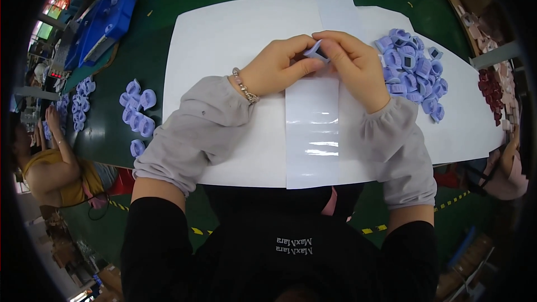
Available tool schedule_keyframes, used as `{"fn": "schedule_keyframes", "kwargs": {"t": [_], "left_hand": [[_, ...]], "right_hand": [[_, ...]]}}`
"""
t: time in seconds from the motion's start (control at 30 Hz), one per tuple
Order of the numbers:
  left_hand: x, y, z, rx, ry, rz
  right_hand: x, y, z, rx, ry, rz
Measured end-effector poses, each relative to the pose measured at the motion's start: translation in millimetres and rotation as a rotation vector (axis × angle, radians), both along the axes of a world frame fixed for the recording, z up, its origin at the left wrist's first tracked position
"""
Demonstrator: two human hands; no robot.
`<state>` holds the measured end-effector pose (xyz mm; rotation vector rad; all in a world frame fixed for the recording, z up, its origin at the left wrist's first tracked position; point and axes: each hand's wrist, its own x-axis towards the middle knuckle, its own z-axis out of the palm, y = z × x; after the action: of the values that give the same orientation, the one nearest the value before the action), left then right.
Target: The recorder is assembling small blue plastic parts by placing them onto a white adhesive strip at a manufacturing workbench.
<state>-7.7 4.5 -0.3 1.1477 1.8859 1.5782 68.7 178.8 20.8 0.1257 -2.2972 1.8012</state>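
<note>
Above the white sheet, both hands meet around a small lavender plastic piece [314,52] with a dark part, shaped like a watch with a band. My left hand [274,68] pinches it from the left between thumb and fingers. My right hand [358,67] closes on its right side and hides part of it. To the right lies a heap of similar lavender pieces [411,67], several with dark square faces. Under my hands runs a strip of glossy clear film [312,134] on the white sheet [235,151].
More lavender pieces [134,111] lie on the green table at the left. A blue bin [109,17] stands at the far left. One person [50,162] sits at the left, another [503,173] at the right, near dark red and pink pieces [491,95].
</note>
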Motion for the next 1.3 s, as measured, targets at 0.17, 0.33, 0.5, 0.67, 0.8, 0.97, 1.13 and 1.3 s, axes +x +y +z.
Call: {"fn": "schedule_keyframes", "kwargs": {"t": [0.17,0.33,0.5,0.67,0.8,0.97,1.13,1.3], "left_hand": [[7,-8,10,0.086,0.242,0.18],[-6,-86,71,-0.149,0.748,0.431],[-25,-194,94,-0.403,0.49,0.669],[0,-269,73,-0.77,0.704,0.609],[11,-257,57,-1.247,0.577,0.731],[9,-174,65,-0.667,0.306,0.655],[-8,-60,26,-0.117,0.036,0.323],[0,17,6,0.181,-0.627,0.345]], "right_hand": [[4,5,14,0.351,0.135,-0.031],[14,91,27,0.821,0.207,-0.733],[31,119,40,0.994,0.04,-0.742],[-2,22,27,0.804,0.47,-0.34],[-2,-30,14,0.799,0.616,-0.088],[-2,-25,-8,0.674,0.554,0.092],[-1,-25,-6,0.245,0.315,0.148],[-10,-7,-16,0.232,0.346,0.042]]}}
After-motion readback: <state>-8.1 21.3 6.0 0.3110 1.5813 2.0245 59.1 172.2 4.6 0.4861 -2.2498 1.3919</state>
